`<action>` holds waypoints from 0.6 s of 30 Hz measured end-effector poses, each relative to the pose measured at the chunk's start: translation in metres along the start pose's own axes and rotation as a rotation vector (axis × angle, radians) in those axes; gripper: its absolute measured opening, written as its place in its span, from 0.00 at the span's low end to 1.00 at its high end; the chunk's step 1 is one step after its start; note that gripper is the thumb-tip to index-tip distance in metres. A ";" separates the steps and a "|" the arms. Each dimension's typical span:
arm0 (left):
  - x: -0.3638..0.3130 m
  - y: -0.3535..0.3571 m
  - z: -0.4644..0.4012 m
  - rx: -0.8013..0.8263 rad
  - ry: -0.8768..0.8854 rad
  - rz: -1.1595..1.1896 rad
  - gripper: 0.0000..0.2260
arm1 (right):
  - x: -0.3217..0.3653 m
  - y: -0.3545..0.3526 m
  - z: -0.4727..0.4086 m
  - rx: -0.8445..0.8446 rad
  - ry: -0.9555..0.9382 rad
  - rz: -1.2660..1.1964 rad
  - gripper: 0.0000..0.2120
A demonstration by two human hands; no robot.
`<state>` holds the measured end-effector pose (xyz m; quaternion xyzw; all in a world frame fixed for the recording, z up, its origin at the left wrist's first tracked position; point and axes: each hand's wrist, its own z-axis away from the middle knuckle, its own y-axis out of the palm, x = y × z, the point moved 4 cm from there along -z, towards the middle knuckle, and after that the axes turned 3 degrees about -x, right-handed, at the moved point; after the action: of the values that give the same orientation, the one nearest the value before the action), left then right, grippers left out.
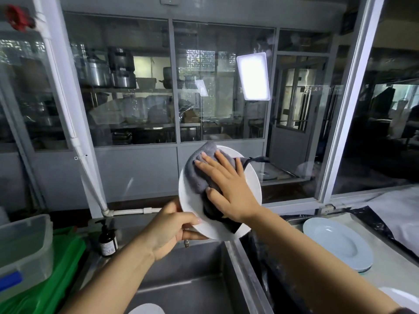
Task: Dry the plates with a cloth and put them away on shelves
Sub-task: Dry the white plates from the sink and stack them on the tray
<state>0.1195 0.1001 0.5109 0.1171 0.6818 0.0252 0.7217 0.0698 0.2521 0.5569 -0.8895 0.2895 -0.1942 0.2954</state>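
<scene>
Head view: left hand (169, 230) grips round white ceramic plate (190, 200) at its lower rim; right hand (229, 189), fingers straight, presses grey cloth (199, 175) against it.

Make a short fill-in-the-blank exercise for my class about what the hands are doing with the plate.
1. The right hand presses a grey ____ against the white plate.
2. The ____ hand grips the plate's lower edge.
3. The plate is held above the steel ____.
4. A pale blue plate lies on the counter to the ____.

Missing words: cloth; left; sink; right

Cloth (199, 175) flat against held plate (192, 200)
</scene>
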 end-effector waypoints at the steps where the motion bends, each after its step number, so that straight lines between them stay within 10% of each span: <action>1: 0.001 -0.001 0.000 -0.006 0.003 -0.003 0.17 | -0.010 -0.003 0.000 -0.011 0.028 0.023 0.31; 6: 0.000 -0.008 -0.003 -0.056 0.053 0.017 0.16 | -0.042 -0.006 0.023 0.010 0.234 -0.037 0.31; 18: 0.002 -0.007 -0.008 -0.123 0.112 0.096 0.16 | 0.012 0.045 0.060 -0.001 -0.015 -0.023 0.40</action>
<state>0.1107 0.0946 0.5076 0.1036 0.7120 0.1079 0.6861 0.0917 0.2393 0.4856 -0.8944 0.2771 -0.1906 0.2949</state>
